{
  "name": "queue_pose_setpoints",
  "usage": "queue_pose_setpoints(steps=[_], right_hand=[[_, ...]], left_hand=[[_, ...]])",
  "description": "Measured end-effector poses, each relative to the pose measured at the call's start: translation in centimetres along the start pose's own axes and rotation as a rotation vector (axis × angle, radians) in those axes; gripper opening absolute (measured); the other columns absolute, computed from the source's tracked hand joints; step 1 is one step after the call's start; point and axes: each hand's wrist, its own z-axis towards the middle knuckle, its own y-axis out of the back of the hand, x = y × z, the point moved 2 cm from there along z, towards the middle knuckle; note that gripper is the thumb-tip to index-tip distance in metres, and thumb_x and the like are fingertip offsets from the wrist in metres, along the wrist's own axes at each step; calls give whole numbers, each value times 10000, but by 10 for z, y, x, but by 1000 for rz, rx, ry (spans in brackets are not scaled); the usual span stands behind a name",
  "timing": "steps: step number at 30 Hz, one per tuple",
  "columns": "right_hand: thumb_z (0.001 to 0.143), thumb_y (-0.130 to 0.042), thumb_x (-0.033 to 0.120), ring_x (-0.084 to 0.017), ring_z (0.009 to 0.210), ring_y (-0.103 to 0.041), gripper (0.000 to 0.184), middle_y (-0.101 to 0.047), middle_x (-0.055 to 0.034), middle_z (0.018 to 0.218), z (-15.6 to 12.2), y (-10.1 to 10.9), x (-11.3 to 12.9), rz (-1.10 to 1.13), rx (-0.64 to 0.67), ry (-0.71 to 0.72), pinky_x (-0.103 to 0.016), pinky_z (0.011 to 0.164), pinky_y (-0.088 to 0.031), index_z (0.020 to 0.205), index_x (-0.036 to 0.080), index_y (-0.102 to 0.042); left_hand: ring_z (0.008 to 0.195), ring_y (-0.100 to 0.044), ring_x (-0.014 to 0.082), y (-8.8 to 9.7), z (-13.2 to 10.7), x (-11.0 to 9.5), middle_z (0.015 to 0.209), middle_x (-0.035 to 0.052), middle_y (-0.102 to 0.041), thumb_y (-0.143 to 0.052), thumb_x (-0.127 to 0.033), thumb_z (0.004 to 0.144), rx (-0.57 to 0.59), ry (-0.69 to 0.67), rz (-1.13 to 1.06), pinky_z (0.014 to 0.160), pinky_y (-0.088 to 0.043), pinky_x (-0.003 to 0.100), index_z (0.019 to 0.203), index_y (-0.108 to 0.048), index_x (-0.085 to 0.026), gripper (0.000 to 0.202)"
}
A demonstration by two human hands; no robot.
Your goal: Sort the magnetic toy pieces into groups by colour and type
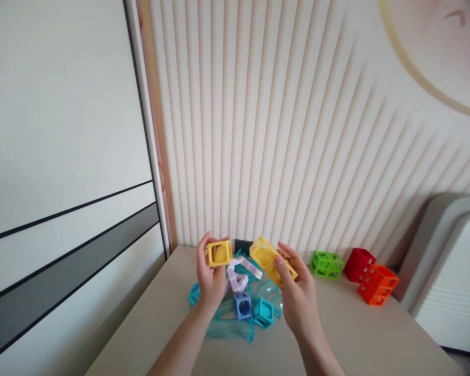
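Note:
My left hand (209, 274) is closed around a yellow hollow toy block (221, 254) with an open square face. In my right hand (297, 287) is a longer yellow block piece (267, 257), tilted, gripped between thumb and fingers. The two yellow pieces are apart, both held above the table. Below and between my hands lie a lilac jointed toy chain (235, 274), a periwinkle-blue cube (242, 306) and a turquoise cube (263, 313). Another turquoise block (194, 294) is partly hidden by my left forearm.
Translucent teal pieces (231, 330) lie under the cubes on the beige table (141, 334). To the right stand a green block (327, 264), a dark red block (359, 265) and an orange block (378, 285). A ribbed wall (258, 130) rises behind; a grey-white appliance (450, 271) stands at the right.

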Motion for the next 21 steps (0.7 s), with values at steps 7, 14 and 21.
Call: queue_pose_setpoints(steps=[7,14,21], right_hand=[[884,-724,513,-279,1003,-746,447,-769,-93,1159,1,-2,-18,123,68,-111,-384,830,-623,1217,217,-695],[879,-724,538,-277,1094,-721,446,-754,-81,1230,-12,-23,-28,114,65,-105,-357,894,-605,1215,244,-716],[854,-747,545,-274,1038,-733,449,-767,-80,1174,-5,-13,-26,52,60,-111,-350,866,-603,1175,231,-734]], left_hand=[[1124,-644,250,-17,-10,-6,1270,111,-534,-572,-462,963,-23,89,29,793,-622,328,1125,-450,-255,290],[1244,-592,259,-20,-27,-1,1376,133,-518,-562,-386,991,74,23,117,1023,-522,423,1186,-472,-252,253],[1331,-566,292,-15,-24,-21,1546,132,-452,-655,-400,943,435,198,-81,1034,-535,405,1438,-382,-291,576]])
